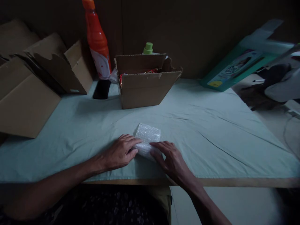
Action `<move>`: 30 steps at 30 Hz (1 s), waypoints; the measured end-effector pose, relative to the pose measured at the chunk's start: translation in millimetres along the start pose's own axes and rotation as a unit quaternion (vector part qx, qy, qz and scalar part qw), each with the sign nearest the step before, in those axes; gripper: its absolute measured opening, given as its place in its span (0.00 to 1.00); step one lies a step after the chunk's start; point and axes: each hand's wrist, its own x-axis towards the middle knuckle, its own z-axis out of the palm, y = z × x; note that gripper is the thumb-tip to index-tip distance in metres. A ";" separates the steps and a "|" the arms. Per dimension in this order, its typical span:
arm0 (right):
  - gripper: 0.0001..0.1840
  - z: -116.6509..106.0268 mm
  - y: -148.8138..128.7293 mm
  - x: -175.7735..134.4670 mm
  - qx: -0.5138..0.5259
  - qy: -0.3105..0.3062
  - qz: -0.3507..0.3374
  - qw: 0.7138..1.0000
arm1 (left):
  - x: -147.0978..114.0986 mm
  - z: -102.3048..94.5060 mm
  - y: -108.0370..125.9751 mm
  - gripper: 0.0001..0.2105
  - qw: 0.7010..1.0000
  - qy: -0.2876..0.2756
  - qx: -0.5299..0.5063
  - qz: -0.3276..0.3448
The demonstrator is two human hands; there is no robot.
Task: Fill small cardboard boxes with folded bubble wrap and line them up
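A piece of clear bubble wrap lies near the table's front edge, its near part rolled or folded over and its far part flat on the cloth. My left hand grips the left end of the roll between thumb and fingers. At the right end, my right hand pinches it the same way. Whether anything is inside the roll I cannot tell.
An open cardboard box with red packets stands behind the wrap. Further left are a black phone, an orange bottle and several cardboard boxes. A green jug stands at the back right of the cloth-covered table.
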 end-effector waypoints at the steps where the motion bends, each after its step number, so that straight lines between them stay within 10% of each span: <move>1: 0.13 2.0 1.6 0.2 -0.043 0.030 -0.002 0.999 | 5.2 -0.3 -0.7 0.16 1.000 -0.005 0.001 -0.018; 9: 0.21 8.7 -4.0 -9.2 -0.167 0.055 -0.078 0.981 | 33.6 2.5 -7.0 0.16 0.992 0.017 0.089 -0.089; 13: 0.15 13.4 1.4 3.5 -0.167 0.063 -0.076 0.981 | 24.6 3.9 -6.4 0.22 0.982 0.110 -0.062 -0.140; 22: 0.12 22.6 -4.5 0.7 0.057 0.154 0.021 0.986 | -0.3 14.2 28.4 0.17 0.760 0.101 -0.601 -0.227; 30: 0.14 18.8 -21.4 -13.7 0.243 0.046 0.108 0.963 | -10.4 30.5 38.1 0.17 0.740 0.169 -0.614 -0.218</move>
